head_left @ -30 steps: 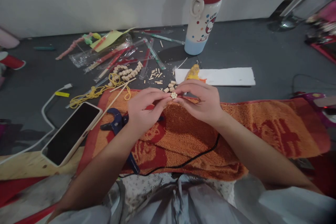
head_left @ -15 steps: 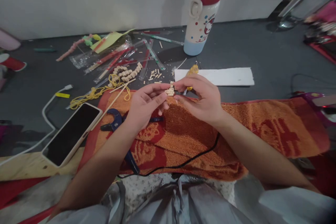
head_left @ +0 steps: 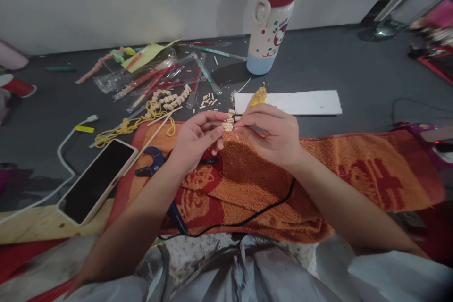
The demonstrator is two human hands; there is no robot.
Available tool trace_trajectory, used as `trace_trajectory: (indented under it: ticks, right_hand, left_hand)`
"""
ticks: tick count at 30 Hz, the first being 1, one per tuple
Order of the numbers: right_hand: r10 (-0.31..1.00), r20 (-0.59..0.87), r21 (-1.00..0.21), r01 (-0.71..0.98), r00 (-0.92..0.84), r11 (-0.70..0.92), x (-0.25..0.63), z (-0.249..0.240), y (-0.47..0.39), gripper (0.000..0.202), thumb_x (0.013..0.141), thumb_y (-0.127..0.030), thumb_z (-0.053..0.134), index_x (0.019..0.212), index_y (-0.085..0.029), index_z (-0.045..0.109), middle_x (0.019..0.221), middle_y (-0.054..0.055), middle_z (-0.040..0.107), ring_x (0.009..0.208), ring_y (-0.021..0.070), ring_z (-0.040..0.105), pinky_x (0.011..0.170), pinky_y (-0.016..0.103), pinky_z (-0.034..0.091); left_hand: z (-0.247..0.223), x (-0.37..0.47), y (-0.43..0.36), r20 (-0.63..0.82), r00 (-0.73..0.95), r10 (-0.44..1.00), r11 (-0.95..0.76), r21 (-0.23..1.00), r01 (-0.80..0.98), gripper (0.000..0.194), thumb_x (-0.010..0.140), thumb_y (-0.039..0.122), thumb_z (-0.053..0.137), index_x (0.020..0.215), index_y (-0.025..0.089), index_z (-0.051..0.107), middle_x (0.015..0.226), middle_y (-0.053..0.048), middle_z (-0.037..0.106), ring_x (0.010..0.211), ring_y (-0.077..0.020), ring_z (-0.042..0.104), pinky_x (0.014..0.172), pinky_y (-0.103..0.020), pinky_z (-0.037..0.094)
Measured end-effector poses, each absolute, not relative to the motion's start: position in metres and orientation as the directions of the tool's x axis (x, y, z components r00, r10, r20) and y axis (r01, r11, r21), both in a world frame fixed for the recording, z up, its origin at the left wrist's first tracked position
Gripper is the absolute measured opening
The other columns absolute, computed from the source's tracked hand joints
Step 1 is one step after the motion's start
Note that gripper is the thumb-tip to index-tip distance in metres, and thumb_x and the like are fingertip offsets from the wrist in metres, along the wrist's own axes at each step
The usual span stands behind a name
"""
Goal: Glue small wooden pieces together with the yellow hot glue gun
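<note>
Small wooden cluster (head_left: 227,126) pinched in left hand (head_left: 194,144), right hand (head_left: 274,134) narrowed just beside it, contents not determinable, both positioned over far edge of orange towel (head_left: 247,174).

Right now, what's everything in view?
Table: one, dark, beneath
Bottle: one, multicoloured, back
Towel: one, orange, front
Phone: one, black screen, left
Tool: one, blue, on towel
Strip: one, white, before bottle
Lump: one, yellow, at strip
Wrapped sticks: several, mixed, back
Yarn: one, yellow, behind phone
Small pieces: many, pale, centre
Cable: one, white, left
Cord: one, black, on towel
Clutter: uncountable, mixed, both sides
Left hand: one, bare, at pieces
Right hand: one, bare, beside it
</note>
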State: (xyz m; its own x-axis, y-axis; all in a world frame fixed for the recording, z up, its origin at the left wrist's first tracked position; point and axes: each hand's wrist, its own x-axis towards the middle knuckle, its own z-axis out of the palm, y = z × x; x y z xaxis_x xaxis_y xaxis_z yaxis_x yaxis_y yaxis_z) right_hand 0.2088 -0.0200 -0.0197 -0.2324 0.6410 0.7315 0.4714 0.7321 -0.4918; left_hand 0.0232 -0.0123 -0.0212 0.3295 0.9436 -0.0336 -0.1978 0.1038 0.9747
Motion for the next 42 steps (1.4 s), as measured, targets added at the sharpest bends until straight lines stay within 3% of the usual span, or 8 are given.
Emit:
trace_trajectory:
  ticks: [4, 8, 13, 17, 21, 24, 30, 42]
  right_hand:
    - [0.665, 0.717, -0.523, 0.469, -0.210, 0.712, 0.215, -0.011, -0.020, 0.012, 0.087, -0.016, 0.060, 0.078, -0.022, 0.066, 0.077, 0.003, 0.068, 0.072, 0.0167, 0.063, 0.068, 0.033, 0.051]
    - [0.712, 0.701, -0.617, 0.480, -0.024, 0.624, 0.231, -0.006, -0.012, 0.013, 0.087, -0.022, 0.063, 0.074, -0.023, 0.064, 0.072, 0.002, 0.066, 0.070, 0.0176, 0.061, 0.067, 0.034, 0.049]
    - [0.736, 0.642, -0.761, 0.304, 0.216, 0.574, 0.259, -0.009, 0.007, 0.013, 0.085, -0.027, 0.068, 0.074, -0.021, 0.064, 0.067, 0.001, 0.062, 0.061, 0.0125, 0.055, 0.057, 0.030, 0.042]
    - [0.860, 0.510, -0.790, 0.403, 0.015, 0.462, 0.263, -0.012, 0.011, 0.022, 0.085, -0.022, 0.062, 0.063, -0.019, 0.061, 0.058, -0.002, 0.057, 0.055, 0.0105, 0.050, 0.054, 0.028, 0.038]
    - [0.900, 0.261, -0.639, 0.637, -0.348, 0.432, 0.246, -0.017, 0.002, 0.020, 0.077, -0.023, 0.068, 0.058, -0.018, 0.062, 0.050, -0.004, 0.053, 0.049, 0.0096, 0.044, 0.051, 0.027, 0.033]
    - [0.845, 0.286, -0.663, 0.544, -0.451, 0.514, 0.231, -0.018, -0.005, 0.003, 0.075, -0.016, 0.067, 0.077, -0.017, 0.069, 0.070, 0.000, 0.066, 0.060, 0.0105, 0.054, 0.058, 0.026, 0.041]
    - [0.872, 0.392, -0.801, 0.358, -0.292, 0.480, 0.215, -0.016, -0.013, 0.013, 0.084, -0.026, 0.064, 0.086, -0.015, 0.070, 0.080, 0.004, 0.070, 0.068, 0.0116, 0.060, 0.062, 0.025, 0.047]
    - [0.947, 0.286, -0.919, 0.237, -0.150, 0.315, 0.207, -0.021, -0.017, 0.011, 0.078, -0.024, 0.067, 0.075, -0.015, 0.072, 0.072, 0.003, 0.072, 0.065, 0.0121, 0.061, 0.062, 0.026, 0.048]
  left_hand:
    - [-0.022, 0.023, -0.010, -0.025, 0.322, 0.947, 0.098, 0.972, -0.213, 0.032, 0.067, 0.034, 0.082, 0.093, 0.019, 0.068, 0.070, 0.001, 0.066, 0.044, -0.0054, 0.054, 0.035, -0.016, 0.040]
    - [-0.023, 0.022, -0.008, -0.028, 0.313, 0.949, 0.092, 0.977, -0.193, 0.034, 0.066, 0.036, 0.082, 0.092, 0.019, 0.069, 0.076, -0.002, 0.069, 0.043, -0.0048, 0.053, 0.035, -0.016, 0.039]
    - [-0.027, 0.019, -0.006, 0.031, 0.331, 0.943, 0.013, 0.991, -0.130, 0.030, 0.074, 0.037, 0.076, 0.096, 0.020, 0.068, 0.076, -0.002, 0.070, 0.044, -0.0056, 0.053, 0.035, -0.018, 0.039]
    - [-0.028, 0.018, -0.005, -0.004, 0.320, 0.947, 0.056, 0.986, -0.155, 0.029, 0.073, 0.036, 0.077, 0.095, 0.021, 0.068, 0.066, 0.002, 0.064, 0.043, -0.0063, 0.052, 0.035, -0.019, 0.039]
    - [-0.026, 0.020, -0.006, -0.061, 0.292, 0.955, 0.119, 0.975, -0.185, 0.028, 0.069, 0.036, 0.080, 0.090, 0.019, 0.069, 0.054, 0.005, 0.057, 0.041, -0.0062, 0.050, 0.036, -0.018, 0.039]
    - [-0.023, 0.022, -0.007, -0.090, 0.269, 0.959, 0.147, 0.969, -0.201, 0.029, 0.066, 0.035, 0.082, 0.086, 0.018, 0.069, 0.053, 0.005, 0.057, 0.041, -0.0053, 0.050, 0.036, -0.017, 0.038]
    - [-0.021, 0.023, -0.008, -0.105, 0.276, 0.955, 0.162, 0.968, -0.193, 0.030, 0.063, 0.032, 0.084, 0.084, 0.017, 0.069, 0.058, 0.003, 0.062, 0.042, -0.0060, 0.053, 0.035, -0.017, 0.039]
    - [-0.023, 0.024, -0.010, -0.045, 0.266, 0.963, 0.065, 0.996, -0.069, 0.030, 0.064, 0.034, 0.084, 0.081, 0.015, 0.067, 0.055, 0.003, 0.064, 0.045, -0.0072, 0.059, 0.040, -0.015, 0.045]
